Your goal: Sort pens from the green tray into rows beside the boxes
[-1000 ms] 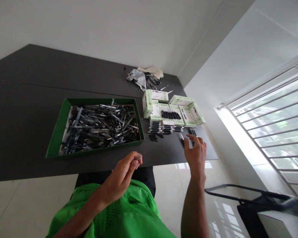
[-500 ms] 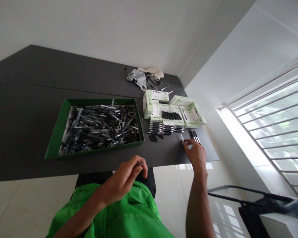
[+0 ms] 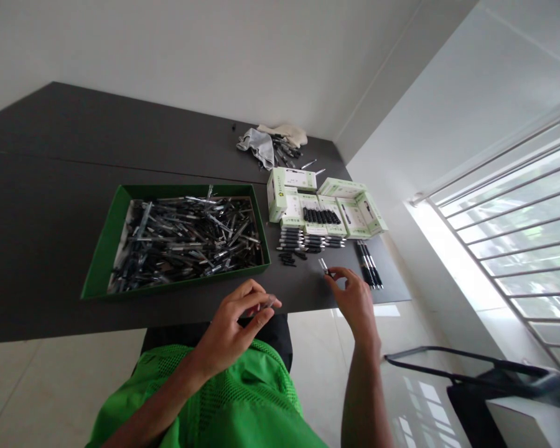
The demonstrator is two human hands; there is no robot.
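Note:
My right hand [image 3: 350,298] pinches a pen [image 3: 325,267] with pale, narrow ends, just above the table's front edge. My left hand [image 3: 245,314] is curled closed in front of my body, with a small greyish piece [image 3: 268,302] at its fingertips that is too small to make out. Right of my right hand lie several black pens [image 3: 368,264] side by side. Ahead of it are stacked rows of black grips with silver tips [image 3: 314,241], and short black pieces [image 3: 290,257] lie to their left.
A green tray [image 3: 98,249] full of loose pens stands on the dark table [image 3: 42,186]. White-and-green boxes [image 3: 292,180] stand right of it, one bearing black grips [image 3: 322,216]. Behind are a grey cloth [image 3: 257,147] and more pens [image 3: 287,149]. A black-framed chair [image 3: 476,373] stands at right.
My right hand has moved left with the pen, away from the row of pens at the right. My left hand has shifted slightly, its fingers turning and extending a little.

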